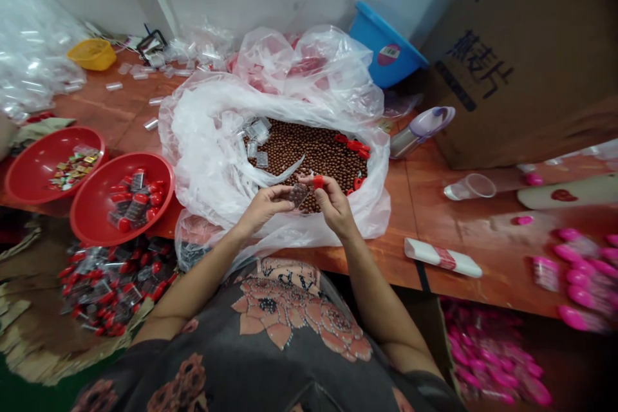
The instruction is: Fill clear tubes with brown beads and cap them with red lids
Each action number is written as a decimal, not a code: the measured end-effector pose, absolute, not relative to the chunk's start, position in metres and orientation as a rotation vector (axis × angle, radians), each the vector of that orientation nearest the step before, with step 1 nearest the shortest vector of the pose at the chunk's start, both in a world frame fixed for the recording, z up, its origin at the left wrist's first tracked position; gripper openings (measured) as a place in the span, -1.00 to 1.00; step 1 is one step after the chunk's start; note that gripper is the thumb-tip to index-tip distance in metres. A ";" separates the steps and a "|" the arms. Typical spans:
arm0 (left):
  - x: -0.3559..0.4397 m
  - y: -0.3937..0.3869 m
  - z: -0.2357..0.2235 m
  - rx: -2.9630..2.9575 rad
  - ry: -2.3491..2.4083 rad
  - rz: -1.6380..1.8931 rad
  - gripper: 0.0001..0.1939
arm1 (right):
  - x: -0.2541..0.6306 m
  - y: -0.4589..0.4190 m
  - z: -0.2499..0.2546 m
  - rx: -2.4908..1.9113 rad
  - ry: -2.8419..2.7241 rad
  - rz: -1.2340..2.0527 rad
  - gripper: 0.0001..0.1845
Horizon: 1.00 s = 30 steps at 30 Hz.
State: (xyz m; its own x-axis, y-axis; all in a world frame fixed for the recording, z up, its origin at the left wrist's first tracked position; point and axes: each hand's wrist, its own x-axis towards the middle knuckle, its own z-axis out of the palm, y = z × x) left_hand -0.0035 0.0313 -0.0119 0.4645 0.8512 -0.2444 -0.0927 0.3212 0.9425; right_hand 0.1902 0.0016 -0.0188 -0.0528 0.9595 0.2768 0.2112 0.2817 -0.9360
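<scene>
My left hand (266, 207) is closed on a small clear plastic container (298, 194) that looks filled with brown balls. Close by on the right, my right hand (334, 201) pinches a red cap (318, 182), a short gap from the container. Both hands are over a white plastic bag (207, 135), spread wide and holding many small brown balls (299, 148). Several clear containers (261, 132) lie on the balls at the left. Red caps (355, 145) rest on them at the right.
Left are a red bowl (161, 206) of filled red-capped containers and another red bowl (14, 180) with small colourful pieces. A large box (521, 58), blue basin (367, 32) and lilac-topped bottle (410, 138) stand at the right. Pink-capped containers (579, 277) lie far right.
</scene>
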 end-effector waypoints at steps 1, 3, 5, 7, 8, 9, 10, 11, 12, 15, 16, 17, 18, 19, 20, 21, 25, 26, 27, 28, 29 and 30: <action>-0.004 0.031 -0.012 1.058 0.886 0.741 -0.52 | 0.190 0.001 -0.020 -1.130 -1.515 0.908 -0.71; -0.004 0.031 -0.012 1.057 0.892 0.745 -0.52 | 0.190 0.001 -0.022 -1.121 -1.505 0.910 -0.72; -0.006 0.031 -0.014 1.055 0.895 0.746 -0.52 | 0.192 0.001 -0.025 -1.119 -1.482 0.893 -0.73; -0.008 0.031 -0.017 1.048 0.905 0.757 -0.51 | 0.195 0.000 -0.028 -1.150 -1.468 0.849 -0.73; -0.009 0.031 -0.018 1.045 0.912 0.767 -0.50 | 0.197 0.000 -0.028 -1.181 -1.466 0.819 -0.73; -0.009 0.031 -0.019 1.045 0.916 0.777 -0.50 | 0.198 0.001 -0.028 -1.213 -1.464 0.791 -0.72; -0.010 0.031 -0.019 1.049 0.917 0.785 -0.50 | 0.199 0.001 -0.028 -1.234 -1.461 0.774 -0.73; -0.010 0.031 -0.019 1.056 0.912 0.788 -0.51 | 0.200 0.001 -0.027 -1.239 -1.460 0.773 -0.73; -0.011 0.031 -0.019 1.065 0.904 0.788 -0.51 | 0.200 0.001 -0.026 -1.226 -1.466 0.786 -0.73; -0.010 0.029 -0.018 1.092 0.884 0.774 -0.52 | 0.198 0.001 -0.023 -1.147 -1.555 0.850 -0.71; -0.010 0.029 -0.017 1.098 0.883 0.773 -0.52 | 0.197 0.000 -0.022 -1.135 -1.601 0.859 -0.70; -0.009 0.028 -0.017 1.104 0.884 0.771 -0.52 | 0.196 0.000 -0.022 -1.135 -1.640 0.858 -0.70; -0.009 0.027 -0.017 1.111 0.886 0.769 -0.52 | 0.195 0.000 -0.022 -1.144 -1.666 0.849 -0.70; -0.009 0.027 -0.017 1.118 0.890 0.766 -0.53 | 0.196 -0.001 -0.023 -1.158 -1.680 0.833 -0.70; -0.009 0.026 -0.017 1.124 0.897 0.765 -0.53 | 0.196 -0.001 -0.023 -1.176 -1.678 0.806 -0.70; -0.009 0.025 -0.018 1.128 0.904 0.762 -0.53 | 0.197 -0.001 -0.024 -1.202 -1.664 0.767 -0.70; -0.010 0.023 -0.020 1.134 0.917 0.755 -0.51 | 0.201 -0.002 -0.025 -1.300 -1.617 0.575 -0.70; -0.010 0.023 -0.020 1.148 0.916 0.756 -0.51 | 0.201 -0.002 -0.024 -1.290 -1.628 0.563 -0.70; -0.010 0.023 -0.020 1.167 0.916 0.759 -0.52 | 0.201 -0.002 -0.024 -1.264 -1.653 0.578 -0.69; -0.009 0.023 -0.020 1.185 0.915 0.762 -0.53 | 0.200 -0.002 -0.024 -1.230 -1.682 0.614 -0.69; -0.009 0.023 -0.020 1.199 0.911 0.763 -0.54 | 0.199 -0.003 -0.024 -1.200 -1.711 0.661 -0.68; -0.009 0.024 -0.020 1.207 0.907 0.765 -0.54 | 0.199 -0.003 -0.025 -1.180 -1.733 0.704 -0.67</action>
